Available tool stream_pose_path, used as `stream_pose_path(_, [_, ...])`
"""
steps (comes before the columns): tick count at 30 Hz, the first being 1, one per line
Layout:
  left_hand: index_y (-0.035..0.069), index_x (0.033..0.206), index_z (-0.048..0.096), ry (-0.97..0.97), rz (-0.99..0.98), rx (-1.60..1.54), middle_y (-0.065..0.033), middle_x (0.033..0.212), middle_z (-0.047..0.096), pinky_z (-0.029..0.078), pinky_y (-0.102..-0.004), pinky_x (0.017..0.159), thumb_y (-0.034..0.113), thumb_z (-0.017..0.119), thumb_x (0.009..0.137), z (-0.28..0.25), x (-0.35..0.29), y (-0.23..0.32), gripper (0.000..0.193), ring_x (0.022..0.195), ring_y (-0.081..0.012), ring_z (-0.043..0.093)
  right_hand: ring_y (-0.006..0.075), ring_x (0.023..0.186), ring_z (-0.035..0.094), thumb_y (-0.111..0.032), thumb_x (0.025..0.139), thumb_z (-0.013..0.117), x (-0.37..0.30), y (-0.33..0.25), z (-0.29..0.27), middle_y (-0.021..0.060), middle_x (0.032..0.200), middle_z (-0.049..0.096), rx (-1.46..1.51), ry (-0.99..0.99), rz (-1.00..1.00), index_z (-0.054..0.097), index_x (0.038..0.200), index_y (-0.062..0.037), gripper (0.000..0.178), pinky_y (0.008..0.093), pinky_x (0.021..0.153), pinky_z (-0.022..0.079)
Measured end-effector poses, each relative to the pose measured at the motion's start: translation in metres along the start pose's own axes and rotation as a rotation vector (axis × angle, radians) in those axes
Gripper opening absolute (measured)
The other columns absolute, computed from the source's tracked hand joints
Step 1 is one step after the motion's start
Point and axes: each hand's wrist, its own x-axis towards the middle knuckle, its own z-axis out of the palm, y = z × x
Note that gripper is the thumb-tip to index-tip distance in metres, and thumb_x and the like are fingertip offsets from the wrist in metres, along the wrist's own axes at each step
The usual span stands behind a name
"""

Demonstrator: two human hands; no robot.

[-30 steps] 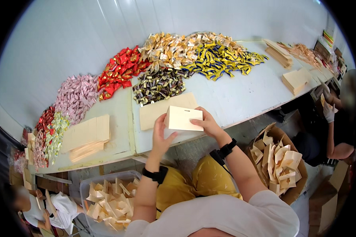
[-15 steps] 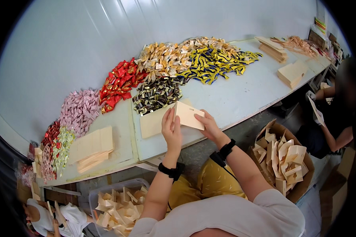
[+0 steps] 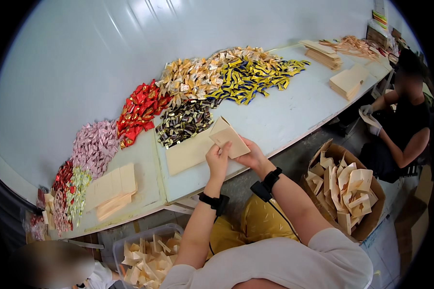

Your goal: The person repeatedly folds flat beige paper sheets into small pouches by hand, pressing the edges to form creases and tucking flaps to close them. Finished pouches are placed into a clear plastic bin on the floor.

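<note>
A flat beige paper box blank (image 3: 226, 137) is held up over the front edge of the pale table (image 3: 284, 115). My left hand (image 3: 218, 160) grips its near left side and my right hand (image 3: 250, 155) holds its lower right corner. Under it lies a stack of more flat beige blanks (image 3: 188, 153). Behind that stack sit piles of wrapped sweets: dark ones (image 3: 183, 123), red ones (image 3: 141, 108), gold ones (image 3: 190, 77), yellow and blue ones (image 3: 255, 74) and pink ones (image 3: 95, 144).
A second stack of blanks (image 3: 112, 190) lies at the left. A cardboard carton of folded beige boxes (image 3: 345, 185) stands at my right, a clear bin of them (image 3: 147, 255) at my left. Another person (image 3: 402, 125) in gloves sits at the table's right end.
The blank has been tilted and partly opened between my hands, my left hand shifting from its left edge to its near side. The view has swung slightly to the left.
</note>
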Motion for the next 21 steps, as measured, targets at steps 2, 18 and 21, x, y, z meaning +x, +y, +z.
stream_pose_path(2, [-0.006,0.104,0.065,0.001,0.003,-0.03,-0.0037,0.092,0.067,0.046,-0.0227,0.07,0.022,0.061,0.097,0.005,-0.003,-0.001,0.03,0.083,-0.0066,0.058,0.0207,0.111,0.058,-0.026,0.104,0.039,-0.001,-0.001,-0.003,0.0091,0.124,0.059,0.022,-0.056,0.005,0.051,0.132,-0.0031,0.038,0.0385,0.096,0.047])
stream_pose_path(18, [-0.006,0.126,0.054,0.131,0.079,-0.151,-0.0104,0.114,0.063,0.046,-0.0286,0.089,0.031,0.038,0.105,0.029,0.008,0.007,0.045,0.102,-0.0159,0.059,0.0273,0.118,0.056,-0.023,0.101,0.037,0.0,-0.001,-0.003,0.0134,0.131,0.056,0.168,-0.042,-0.042,0.05,0.132,-0.0011,0.04,0.0439,0.1,0.046])
stream_pose_path(21, [-0.005,0.126,0.054,0.143,0.07,-0.156,-0.0101,0.113,0.063,0.047,-0.0285,0.088,0.031,0.038,0.105,0.026,0.02,0.003,0.045,0.102,-0.0158,0.059,0.027,0.117,0.056,-0.022,0.101,0.037,0.002,-0.001,-0.004,0.013,0.131,0.056,0.156,-0.093,-0.037,0.05,0.132,-0.0013,0.039,0.0437,0.101,0.045])
